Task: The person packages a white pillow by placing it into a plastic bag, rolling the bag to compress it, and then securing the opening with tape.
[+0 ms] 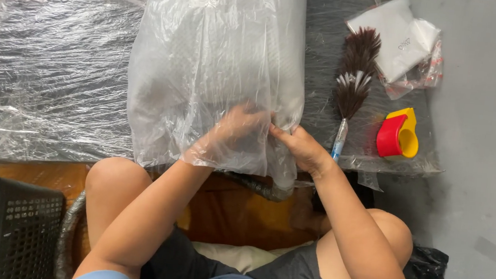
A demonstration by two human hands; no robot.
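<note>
1 head-worn view, steeply downward and close over hands, lap and plastic-covered floor.

Both forearms bare, reaching forward from above knees, converging toward centre. Left hand (238, 129) extended farthest, fingers spread and slightly curled, seen blurred through clear film. Right hand (299, 145) just beside it, knuckles up, fingers pinched together, thumb pointing toward left hand. Wrists straight, elbows bent, knees apart below arms.
</note>
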